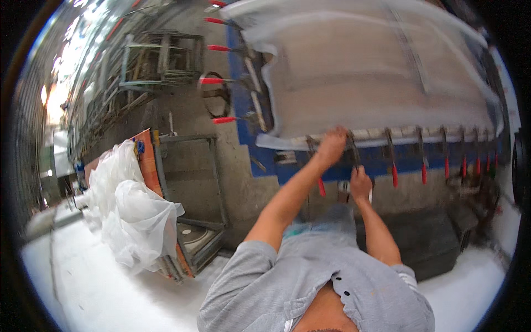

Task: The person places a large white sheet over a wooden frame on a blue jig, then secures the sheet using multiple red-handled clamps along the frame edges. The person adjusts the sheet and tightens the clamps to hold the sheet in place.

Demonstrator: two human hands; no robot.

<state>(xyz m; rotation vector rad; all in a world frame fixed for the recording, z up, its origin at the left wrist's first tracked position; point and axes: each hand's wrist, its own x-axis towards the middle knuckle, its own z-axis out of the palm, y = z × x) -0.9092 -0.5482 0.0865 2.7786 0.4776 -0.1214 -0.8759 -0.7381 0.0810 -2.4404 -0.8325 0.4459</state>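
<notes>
Left hand (331,145) gripping red-handled clamp (354,157)

Sheer white mesh cloth (381,66) lies matt and slightly rough over the frame (310,169), whose painted metal edge looks blue and smooth. Along that frame, metal clamps (391,157) carry glossy red plastic handles. Left of the frame, crumpled plastic sheeting (130,210) looks thin, translucent and shiny.

Workshop: clamp-lined blue frame (287,166), metal racks (160,58).
</notes>
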